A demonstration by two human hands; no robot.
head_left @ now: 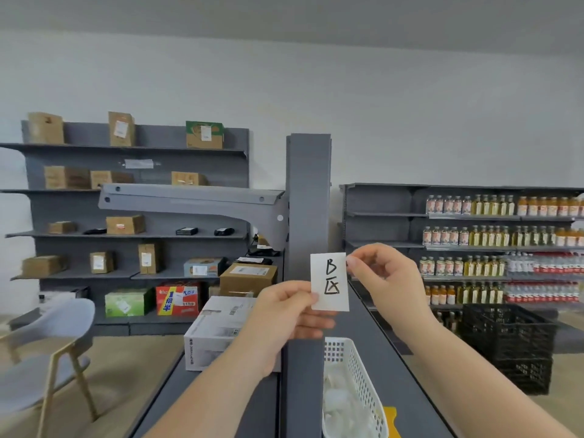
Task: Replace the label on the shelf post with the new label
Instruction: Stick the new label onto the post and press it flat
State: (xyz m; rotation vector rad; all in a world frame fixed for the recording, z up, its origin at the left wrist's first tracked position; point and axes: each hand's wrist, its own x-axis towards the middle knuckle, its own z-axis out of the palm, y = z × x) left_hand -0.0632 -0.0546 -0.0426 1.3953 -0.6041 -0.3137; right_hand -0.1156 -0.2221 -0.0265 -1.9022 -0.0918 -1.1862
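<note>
A white paper label (330,281) with black handwriting hangs upright in front of the grey shelf post (308,191). My left hand (284,314) pinches its lower left corner. My right hand (384,275) pinches its upper right edge between thumb and forefinger. The label covers the lower part of the post, so I cannot tell whether it touches the post. The post above the label is bare grey metal with no other label visible.
A white plastic basket (357,384) holding pale paper pieces sits on the shelf top below my hands. A white carton (218,330) and brown boxes stand to the left. A black crate (508,339), bottle shelves at right, a grey chair (47,352) at left.
</note>
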